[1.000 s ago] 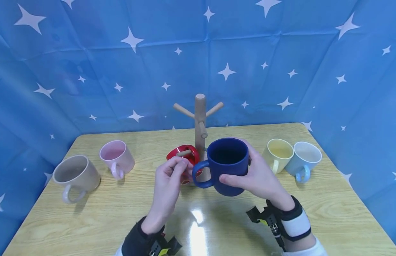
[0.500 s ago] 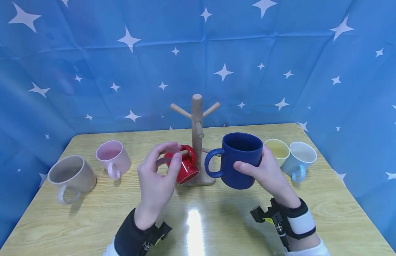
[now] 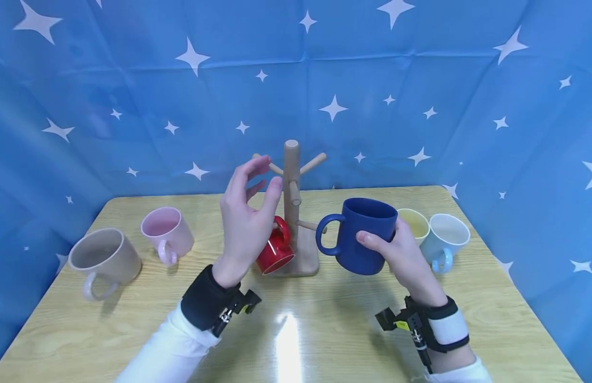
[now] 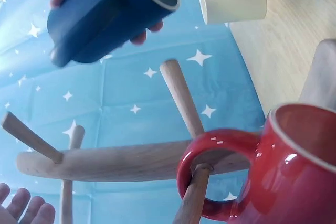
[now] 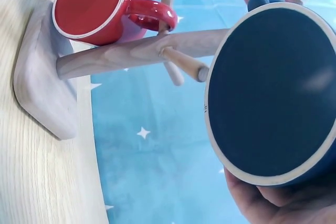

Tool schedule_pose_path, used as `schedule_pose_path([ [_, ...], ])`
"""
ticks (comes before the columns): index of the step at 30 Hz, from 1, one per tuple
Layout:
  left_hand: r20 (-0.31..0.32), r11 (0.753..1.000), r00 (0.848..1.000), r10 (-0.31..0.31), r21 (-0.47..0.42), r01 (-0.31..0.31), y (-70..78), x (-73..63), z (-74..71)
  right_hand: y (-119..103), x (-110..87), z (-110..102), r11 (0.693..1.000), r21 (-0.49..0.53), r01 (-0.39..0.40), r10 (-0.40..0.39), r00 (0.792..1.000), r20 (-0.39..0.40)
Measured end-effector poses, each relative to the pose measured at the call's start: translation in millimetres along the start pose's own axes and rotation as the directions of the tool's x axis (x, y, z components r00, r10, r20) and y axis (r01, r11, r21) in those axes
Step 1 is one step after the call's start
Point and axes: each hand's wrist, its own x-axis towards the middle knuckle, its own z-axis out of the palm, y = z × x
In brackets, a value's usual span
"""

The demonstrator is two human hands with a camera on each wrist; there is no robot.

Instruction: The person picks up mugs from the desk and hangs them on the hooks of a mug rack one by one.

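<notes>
My right hand (image 3: 403,258) grips the body of a dark blue mug (image 3: 367,236), thumb on its near side. The mug is upright above the table, its handle pointing left toward a wooden mug tree (image 3: 292,181). A red mug (image 3: 278,250) hangs by its handle on a lower left peg of the tree, as the left wrist view also shows with the red mug (image 4: 299,177). My left hand (image 3: 248,213) is raised in front of the tree's left side, fingers apart from the thumb and holding nothing. It partly hides the red mug and an upper peg.
At the left of the table stand a beige mug (image 3: 106,260) and a pink mug (image 3: 168,234). A yellow mug (image 3: 413,223) and a light blue mug (image 3: 446,242) stand at the right. A blue star-patterned cloth (image 3: 219,96) hangs behind the table.
My left hand has left the red mug and risen toward the upper pegs. My right hand has carried the blue mug rightward and slightly up, away from in front of the tree.
</notes>
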Motion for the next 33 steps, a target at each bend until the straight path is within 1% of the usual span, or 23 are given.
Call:
schedule_pose_path([
  [3,0.009,1.000,1.000,0.012,0.005,-0.012,-0.7,10.6,2.5,-2,1.2,0,1.000,0.010,-0.007,0.007,1.000,0.001],
  [7,0.034,1.000,0.999,0.030,0.006,-0.030,1.2,20.7,8.7,2,2.2,-1,1.000,0.011,-0.016,0.016,1.000,-0.008],
  [10,0.045,1.000,0.999,0.016,0.002,-0.016,1.3,26.0,12.4,4,5.6,-1,0.999,-0.003,-0.034,0.034,0.999,-0.002],
  [13,0.079,1.000,0.997,-0.011,0.009,0.010,0.2,29.8,16.3,6,9.4,1,0.998,0.002,-0.068,0.068,0.998,0.010],
  [17,0.120,0.999,0.992,-0.042,-0.003,0.043,0.4,33.1,21.7,10,12.7,5,0.994,0.032,-0.103,0.102,0.994,0.024],
  [21,0.125,0.997,0.990,-0.070,-0.021,0.073,1.7,35.5,25.1,14,14.8,9,0.993,0.052,-0.104,0.102,0.994,0.032],
  [27,0.134,0.993,0.984,-0.121,0.002,0.122,1.9,35.3,26.2,16,17.4,11,0.990,0.053,-0.129,0.127,0.991,0.034],
  [33,0.134,0.991,0.982,-0.136,0.024,0.134,2.0,35.4,28.1,22,20.9,12,0.989,0.070,-0.128,0.126,0.991,0.038],
])
